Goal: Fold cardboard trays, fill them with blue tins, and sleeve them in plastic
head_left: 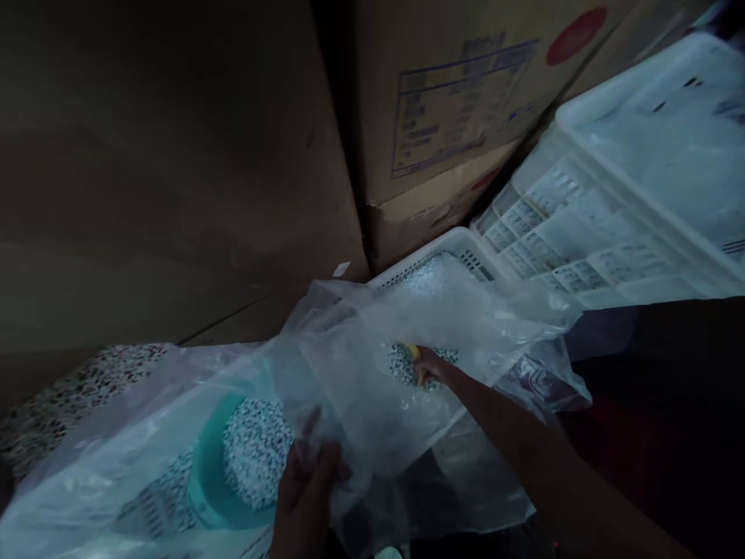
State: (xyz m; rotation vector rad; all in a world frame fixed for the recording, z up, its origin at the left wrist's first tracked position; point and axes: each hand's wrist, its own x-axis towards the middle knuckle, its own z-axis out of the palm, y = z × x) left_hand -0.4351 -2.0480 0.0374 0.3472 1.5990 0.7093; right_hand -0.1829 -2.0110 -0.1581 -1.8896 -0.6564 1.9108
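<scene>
My left hand (311,481) is closed on the near edge of a clear plastic bag (349,373), its fingers partly veiled by the film. My right hand (434,366) reaches into the bag's opening and grips a yellow tool (414,353), perhaps a scoop; its working end is hidden. Around that hand lie small white and dark pellets (401,365). Left of my left hand, a teal basin (201,466) holds a heap of similar pellets (256,450).
White plastic crates (628,186) stand at the right, one tilted. A low white basket (466,241) sits under the bag. Large cardboard boxes (448,101) wall off the back. Speckled flooring (87,396) shows at the left, beside more plastic sheeting (75,497).
</scene>
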